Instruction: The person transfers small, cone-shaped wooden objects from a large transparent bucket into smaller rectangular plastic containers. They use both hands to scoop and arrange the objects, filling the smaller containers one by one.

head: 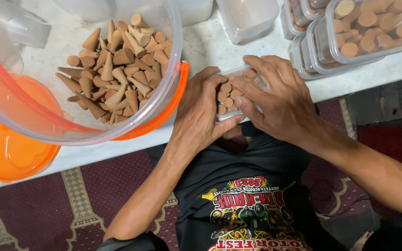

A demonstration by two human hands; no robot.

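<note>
Both hands meet at the near edge of the white table [210, 46], closed around a small clear plastic box [231, 93] packed with tan incense cones [226, 95]. The left hand [201, 111] cups the box from its left side and underneath, thumb along the near edge, apparently to steady it over the table edge; the right hand [275, 100] grips from the right, its fingers [252, 81] laid over the top, likely pressing the cones into place. The box's long axis runs roughly away from the person, tilted slightly to the right, and the cones stand on end, their round bases facing up. To the left, a clear bucket [175, 51] with an orange handle holds loose cones lying every way. At the far right sit stacked filled boxes [364, 32], and empty clear containers [247, 16] stand just beyond the hands.
</note>
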